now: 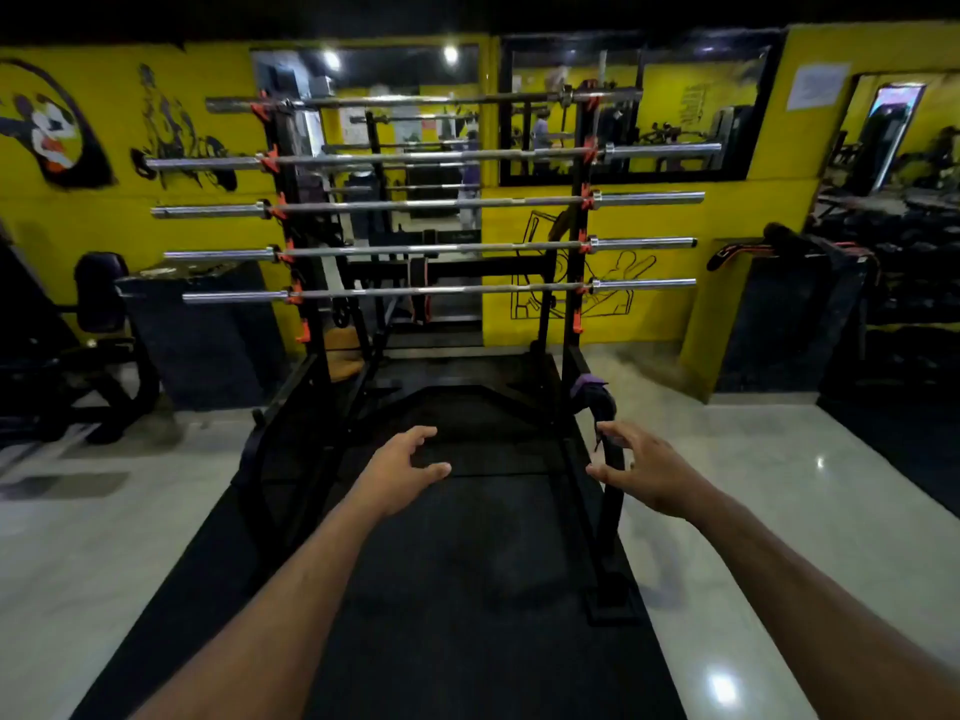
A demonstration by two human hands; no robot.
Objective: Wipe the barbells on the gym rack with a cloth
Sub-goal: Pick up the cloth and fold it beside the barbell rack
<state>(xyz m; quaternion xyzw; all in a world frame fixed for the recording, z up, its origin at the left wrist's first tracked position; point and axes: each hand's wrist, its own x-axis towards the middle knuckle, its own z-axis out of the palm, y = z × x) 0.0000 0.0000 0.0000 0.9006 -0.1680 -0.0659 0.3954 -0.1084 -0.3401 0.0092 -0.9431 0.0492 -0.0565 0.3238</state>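
Hands first: left hand (pixel 402 467) and right hand (pixel 641 472) reach toward the rack (pixel 576 324), fingers loosely spread, gripping nothing. A purple cloth (pixel 592 394), I think, is draped on the rack's lower right frame beyond the right hand; too dark to be sure. I count five barbells (pixel 431 205) lying level on the rack's orange hooks, with their reflections muddled in the mirror (pixel 363 75) behind.

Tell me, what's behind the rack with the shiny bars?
Behind the black metal rack stands a yellow painted wall with mirrors and a line drawing, partly covered by the bars.
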